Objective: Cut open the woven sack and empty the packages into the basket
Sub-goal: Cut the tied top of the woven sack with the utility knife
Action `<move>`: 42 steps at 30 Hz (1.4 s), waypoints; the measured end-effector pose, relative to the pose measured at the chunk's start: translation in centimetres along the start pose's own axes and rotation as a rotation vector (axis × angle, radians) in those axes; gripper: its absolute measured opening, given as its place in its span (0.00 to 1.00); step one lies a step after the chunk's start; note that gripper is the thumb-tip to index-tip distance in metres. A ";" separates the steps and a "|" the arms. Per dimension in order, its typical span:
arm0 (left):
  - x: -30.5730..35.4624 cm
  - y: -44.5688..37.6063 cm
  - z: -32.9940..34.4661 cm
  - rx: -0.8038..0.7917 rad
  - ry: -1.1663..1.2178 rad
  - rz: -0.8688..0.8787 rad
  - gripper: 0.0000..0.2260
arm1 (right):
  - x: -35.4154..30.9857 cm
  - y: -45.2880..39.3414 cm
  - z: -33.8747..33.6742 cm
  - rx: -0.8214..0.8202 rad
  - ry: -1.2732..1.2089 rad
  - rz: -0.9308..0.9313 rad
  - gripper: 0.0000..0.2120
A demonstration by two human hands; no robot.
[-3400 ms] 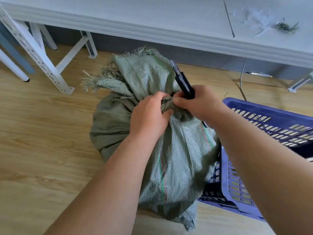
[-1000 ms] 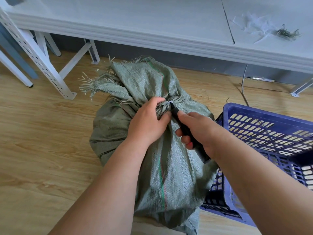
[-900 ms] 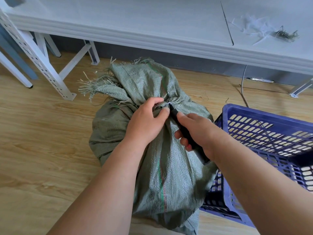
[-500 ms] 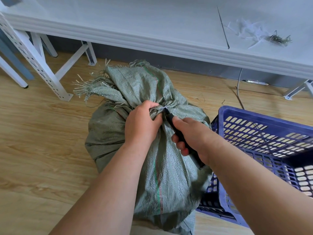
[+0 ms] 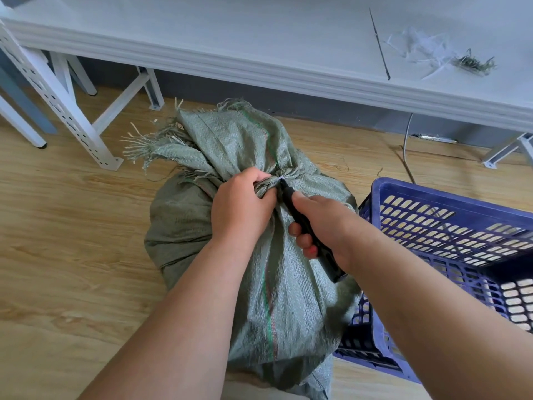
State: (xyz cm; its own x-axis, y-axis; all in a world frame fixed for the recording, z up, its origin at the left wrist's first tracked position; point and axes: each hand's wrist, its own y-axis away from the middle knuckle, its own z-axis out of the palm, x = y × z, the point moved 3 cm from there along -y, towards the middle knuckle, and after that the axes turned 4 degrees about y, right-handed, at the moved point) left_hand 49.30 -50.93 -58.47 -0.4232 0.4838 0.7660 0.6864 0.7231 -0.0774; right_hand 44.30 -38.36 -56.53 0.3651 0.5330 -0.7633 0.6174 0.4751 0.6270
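Observation:
A full grey-green woven sack (image 5: 288, 298) stands on the wooden floor, its frayed top flopped toward the back left. My left hand (image 5: 240, 207) grips the bunched, tied neck of the sack. My right hand (image 5: 323, 223) holds a black utility knife (image 5: 310, 235), whose tip touches the white tie at the neck just right of my left thumb. A blue slotted plastic basket (image 5: 450, 235) sits on the floor against the sack's right side. The packages are hidden inside the sack.
A white table (image 5: 259, 39) runs across the back, with frayed fibre scraps (image 5: 473, 63) on its right part. White perforated metal legs (image 5: 57, 96) stand at the left. A cable (image 5: 405, 142) hangs down behind the basket.
My right hand has turned the knife from pointing up to pointing down at the sack's neck, and its tip now sits at the tie. My left hand keeps its grip.

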 end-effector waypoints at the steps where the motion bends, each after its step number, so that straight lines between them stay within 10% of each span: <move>1: 0.0 0.0 0.0 0.003 0.011 -0.015 0.11 | 0.1 0.1 0.1 0.006 0.007 -0.009 0.13; 42: 1.2 0.7 0.1 0.037 -0.118 0.021 0.11 | 0.0 0.2 0.3 0.066 0.117 0.054 0.20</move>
State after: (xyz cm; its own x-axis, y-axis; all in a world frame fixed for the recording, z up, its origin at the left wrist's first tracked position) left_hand 49.21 -49.81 -57.71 -0.4767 0.5523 0.6839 0.6744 0.7288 -0.1185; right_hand 44.66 -38.46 -56.45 0.3176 0.6365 -0.7028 0.6449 0.3983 0.6522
